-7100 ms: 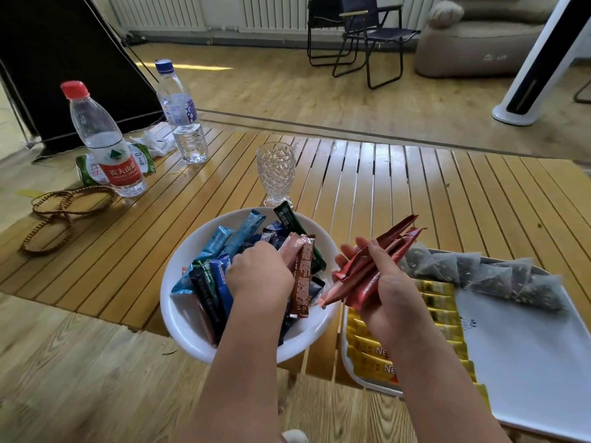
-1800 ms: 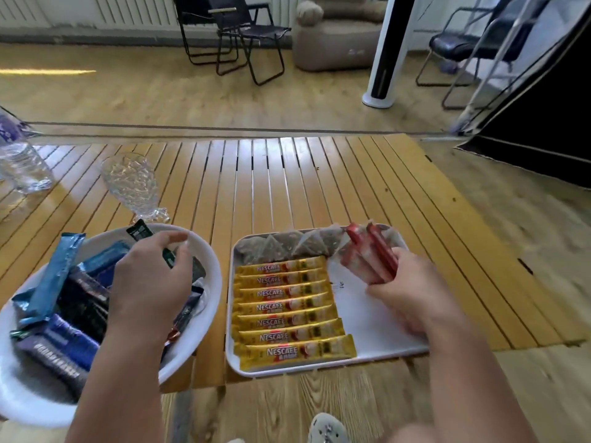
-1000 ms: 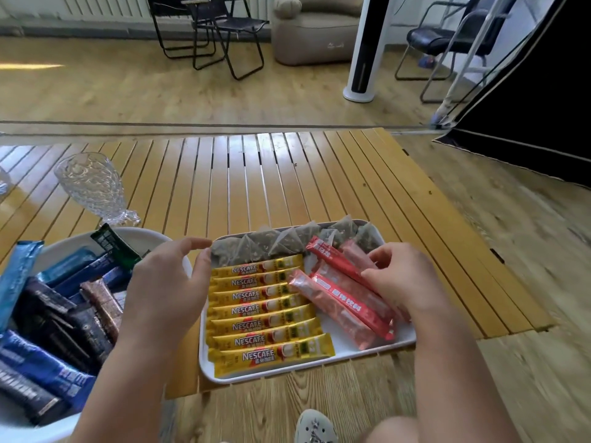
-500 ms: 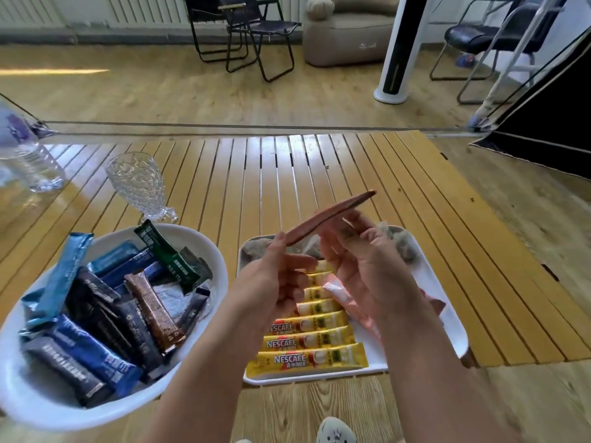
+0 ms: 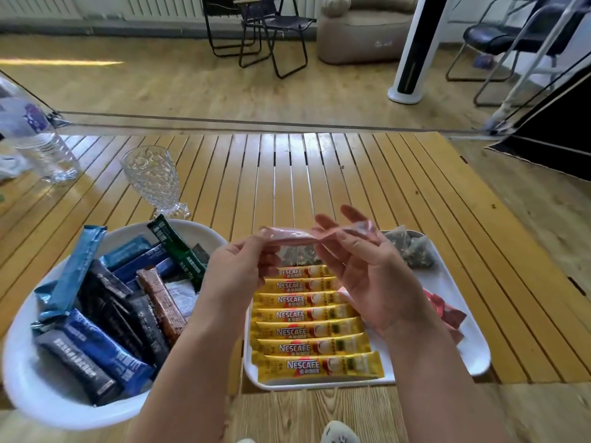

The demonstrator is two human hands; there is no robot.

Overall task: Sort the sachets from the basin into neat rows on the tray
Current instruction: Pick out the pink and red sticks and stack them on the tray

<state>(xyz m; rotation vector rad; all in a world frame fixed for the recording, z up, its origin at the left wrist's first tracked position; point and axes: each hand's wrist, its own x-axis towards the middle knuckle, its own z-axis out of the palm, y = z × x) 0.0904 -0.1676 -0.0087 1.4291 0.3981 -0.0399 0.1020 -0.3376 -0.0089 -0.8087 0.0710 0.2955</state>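
Observation:
A pink-red sachet (image 5: 292,235) hangs level above the white tray (image 5: 447,282). My left hand (image 5: 238,273) pinches its left end and my right hand (image 5: 364,270) pinches its right part. On the tray lies a neat column of yellow Nescafe sachets (image 5: 307,330), tea bags (image 5: 412,251) along the far edge, and red sachets (image 5: 443,310) partly hidden behind my right hand. The white basin (image 5: 41,401) at the left holds several blue, black, brown and green sachets (image 5: 105,318).
A cut-glass goblet (image 5: 153,180) stands just behind the basin. A water bottle (image 5: 38,145) is at the far left of the slatted wooden table (image 5: 319,174). Folding chairs, a beanbag and a white tower fan stand on the floor beyond.
The sachet held between both hands has turned from slanting upward to nearly level. A second ago my right hand was laying red sachets on the tray.

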